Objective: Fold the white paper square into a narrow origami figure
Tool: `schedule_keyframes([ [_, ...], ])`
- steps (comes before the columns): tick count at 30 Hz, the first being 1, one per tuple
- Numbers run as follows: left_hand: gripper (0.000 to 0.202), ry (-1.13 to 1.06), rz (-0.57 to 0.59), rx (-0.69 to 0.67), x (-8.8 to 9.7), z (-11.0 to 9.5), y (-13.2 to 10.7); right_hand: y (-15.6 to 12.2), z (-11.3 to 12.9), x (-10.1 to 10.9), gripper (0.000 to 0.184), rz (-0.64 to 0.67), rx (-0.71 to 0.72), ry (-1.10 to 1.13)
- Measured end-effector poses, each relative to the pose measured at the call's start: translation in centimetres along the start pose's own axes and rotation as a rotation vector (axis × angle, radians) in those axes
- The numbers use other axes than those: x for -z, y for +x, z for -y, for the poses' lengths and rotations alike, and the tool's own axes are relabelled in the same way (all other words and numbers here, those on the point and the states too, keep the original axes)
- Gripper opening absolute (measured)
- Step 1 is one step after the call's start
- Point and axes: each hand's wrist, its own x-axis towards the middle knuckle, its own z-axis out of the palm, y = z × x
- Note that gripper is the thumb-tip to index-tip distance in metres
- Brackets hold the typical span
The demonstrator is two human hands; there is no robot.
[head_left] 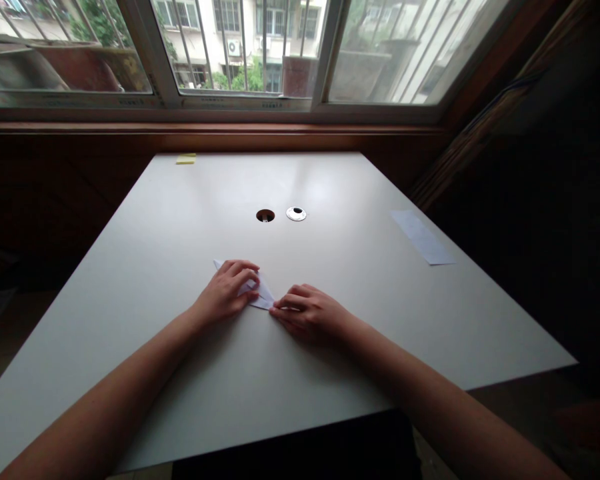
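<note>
A small piece of folded white paper lies on the white table, its pointed corners showing at the upper left and lower right. My left hand rests over its left part, fingers curved and holding it against the tabletop. At the right-hand corner of the paper, my right hand pinches the tip between thumb and fingers. Much of the paper's left side is hidden beneath my left hand.
Beyond the hands are a round cable hole and its silver cover. A strip of white paper lies by the right edge, a yellow sticky note at the far left. A barred window stands behind the table.
</note>
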Motion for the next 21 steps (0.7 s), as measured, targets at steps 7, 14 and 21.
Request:
schedule_keyframes([
  [7,0.038,0.131,-0.005,0.061,0.9,2.3,-0.6,0.1,-0.1,0.3,0.022,-0.01,0.002,-0.003],
  [14,0.035,0.03,-0.062,0.052,0.9,3.0,-0.6,-0.1,-0.1,0.3,0.021,-0.021,-0.006,0.003],
  [21,0.037,0.002,-0.118,-0.172,1.8,1.5,-0.4,-0.3,-0.4,0.5,0.021,-0.014,-0.01,-0.018],
])
